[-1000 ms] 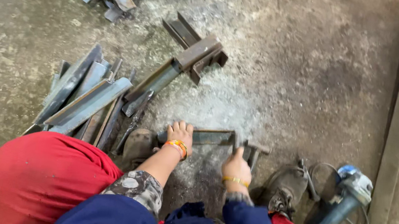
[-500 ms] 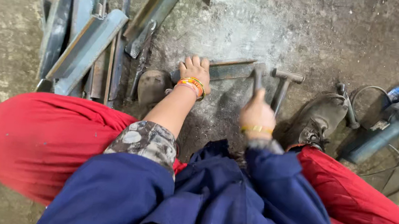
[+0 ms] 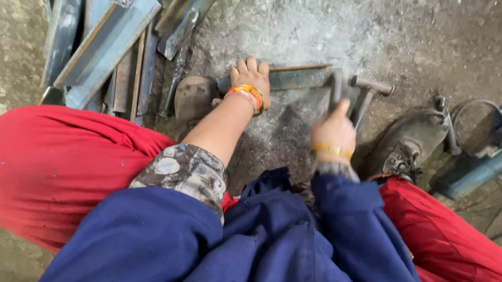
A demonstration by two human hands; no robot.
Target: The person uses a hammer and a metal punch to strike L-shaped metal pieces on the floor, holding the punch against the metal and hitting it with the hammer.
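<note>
At frame centre, the left hand (image 3: 250, 79) presses flat, fingers spread, on the steel angle bar (image 3: 296, 75); the right hand (image 3: 334, 130) is clenched around a hammer handle (image 3: 336, 89) just right.

Head view, steeply down, seemingly close.

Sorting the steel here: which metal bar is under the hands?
The lone angle bar lying crosswise, left hand pressing it; the others are stacked in the pile at left.

Two hands (image 3: 252, 78), one angle grinder (image 3: 501, 154)
</note>
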